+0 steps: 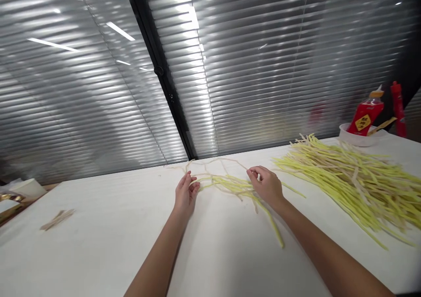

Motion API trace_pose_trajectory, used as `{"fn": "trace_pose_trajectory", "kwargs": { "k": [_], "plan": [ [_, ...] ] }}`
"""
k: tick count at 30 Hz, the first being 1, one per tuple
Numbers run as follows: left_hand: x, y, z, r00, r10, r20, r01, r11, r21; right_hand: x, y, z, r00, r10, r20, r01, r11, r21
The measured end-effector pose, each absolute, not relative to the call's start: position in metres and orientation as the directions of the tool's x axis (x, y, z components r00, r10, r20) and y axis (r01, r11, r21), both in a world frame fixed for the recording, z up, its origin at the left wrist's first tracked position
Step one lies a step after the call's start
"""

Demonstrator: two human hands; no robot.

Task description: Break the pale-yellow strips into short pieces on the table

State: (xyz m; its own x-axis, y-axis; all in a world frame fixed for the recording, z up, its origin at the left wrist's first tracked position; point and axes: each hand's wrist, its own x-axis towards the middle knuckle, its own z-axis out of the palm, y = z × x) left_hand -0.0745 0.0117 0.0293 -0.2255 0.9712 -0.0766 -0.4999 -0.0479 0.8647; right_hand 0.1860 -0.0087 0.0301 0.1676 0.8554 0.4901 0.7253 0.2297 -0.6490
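Note:
Over a small tangle of yellow and beige pipe cleaners (226,184), both my hands are at work on the white table. My left hand (186,194) is at the tangle's left end, fingers curled, with strands running in at its fingertips. Thumb and forefinger of my right hand (267,185) pinch the end of a thin beige pipe cleaner (235,161), which arches along the far side towards my left hand. Below my right hand, one yellow strand (271,222) sticks out towards me. The exact grip of my left fingers is partly hidden.
A large heap of yellow and beige pipe cleaners (355,178) spreads at the right. Behind it, a red bottle (365,115) stands in a white bowl (358,139). A small beige bundle (57,219) lies at the left. Window blinds (250,69) border the table's back edge.

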Motion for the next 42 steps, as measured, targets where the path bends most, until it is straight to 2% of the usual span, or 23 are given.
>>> {"fn": "trace_pose_trajectory", "kwargs": {
  "k": [10,18,25,29,36,39,42],
  "plan": [
    [-0.084,0.017,0.032,-0.309,0.944,-0.119,-0.509,-0.058,0.859,0.186,-0.009,0.027,0.102,0.861,0.498,0.713,0.285,-0.640],
    [-0.088,0.016,0.032,-0.312,0.948,-0.070,-0.503,-0.102,0.858,0.187,-0.008,0.026,0.124,0.852,0.509,0.707,0.283,-0.648],
    [-0.083,0.011,0.033,-0.220,0.951,-0.217,-0.462,0.094,0.882,0.188,-0.006,0.023,0.154,0.844,0.514,0.708,0.269,-0.654],
    [-0.076,0.004,0.039,-0.185,0.951,-0.246,-0.439,0.144,0.887,0.187,-0.005,0.022,0.151,0.840,0.522,0.656,0.310,-0.688],
    [-0.071,-0.009,0.041,0.016,0.929,-0.369,-0.208,0.364,0.908,0.182,-0.006,0.024,0.184,0.774,0.606,0.384,0.511,-0.769],
    [-0.069,-0.014,0.042,0.162,0.935,-0.314,-0.060,0.327,0.943,0.181,-0.007,0.026,0.204,0.775,0.598,0.302,0.531,-0.792],
    [-0.067,-0.021,0.046,0.323,0.923,-0.211,0.060,0.202,0.977,0.179,-0.008,0.028,0.223,0.788,0.574,0.219,0.533,-0.817]
  ]
}}
